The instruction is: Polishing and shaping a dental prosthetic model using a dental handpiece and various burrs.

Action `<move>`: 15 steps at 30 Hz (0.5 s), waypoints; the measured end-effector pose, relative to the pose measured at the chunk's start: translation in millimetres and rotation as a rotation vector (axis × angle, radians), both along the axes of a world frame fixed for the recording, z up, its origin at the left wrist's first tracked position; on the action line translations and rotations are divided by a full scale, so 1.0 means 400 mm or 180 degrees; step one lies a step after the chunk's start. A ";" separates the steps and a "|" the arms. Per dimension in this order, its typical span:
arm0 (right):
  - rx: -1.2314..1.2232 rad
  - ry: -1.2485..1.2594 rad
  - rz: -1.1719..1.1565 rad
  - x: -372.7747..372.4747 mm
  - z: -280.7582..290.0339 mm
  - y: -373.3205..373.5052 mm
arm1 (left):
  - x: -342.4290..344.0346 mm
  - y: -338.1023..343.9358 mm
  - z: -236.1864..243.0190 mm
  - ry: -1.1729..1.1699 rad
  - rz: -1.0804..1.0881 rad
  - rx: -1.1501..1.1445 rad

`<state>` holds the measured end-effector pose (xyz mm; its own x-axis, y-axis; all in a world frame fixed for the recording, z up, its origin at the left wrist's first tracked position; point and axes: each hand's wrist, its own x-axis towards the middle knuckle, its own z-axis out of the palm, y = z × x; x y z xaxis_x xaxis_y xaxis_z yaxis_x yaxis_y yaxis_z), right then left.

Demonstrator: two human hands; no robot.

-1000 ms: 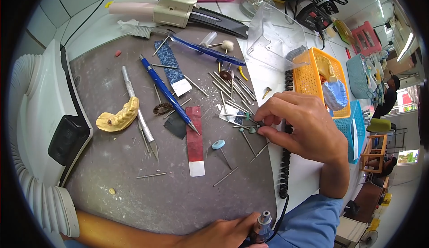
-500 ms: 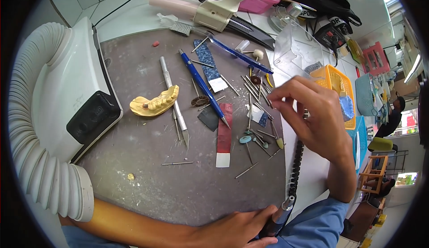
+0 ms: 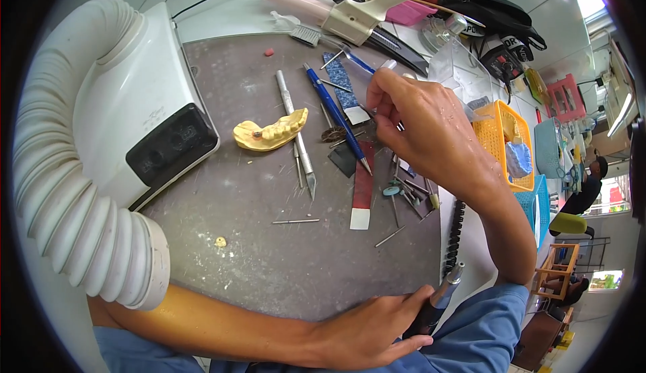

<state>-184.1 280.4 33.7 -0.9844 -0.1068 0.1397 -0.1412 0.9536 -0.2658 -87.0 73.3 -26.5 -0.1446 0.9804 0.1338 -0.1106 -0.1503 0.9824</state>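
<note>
Dusty grey-brown worktop (image 3: 282, 258) spreads out before you, with a yellow dental cast (image 3: 269, 133) lying across the handle of a silver knife (image 3: 306, 161). Well to the right of that cast and nearer your body, your left hand (image 3: 367, 332) is wrapped around a dark-and-silver handpiece (image 3: 441, 299). Your right hand (image 3: 427, 117) hangs to the cast's right, fingers curled toward each other; whether they pinch anything cannot be made out. Also right of the cast lie a blue pen (image 3: 336, 117), a red strip (image 3: 362, 188) and a blue-headed rotary bit (image 3: 391, 191).
</note>
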 end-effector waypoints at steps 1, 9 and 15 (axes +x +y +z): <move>0.0007 0.0006 0.0009 0.001 0.007 0.001 | -0.003 0.003 0.003 -0.0026 0.0001 0.0062; 0.0219 -0.0059 -0.0002 -0.013 0.002 0.016 | -0.029 0.008 0.035 -0.0064 -0.0263 -0.0139; -0.0245 -0.0268 -0.0383 -0.009 0.049 0.004 | -0.028 0.010 0.036 -0.0171 -0.0168 -0.0039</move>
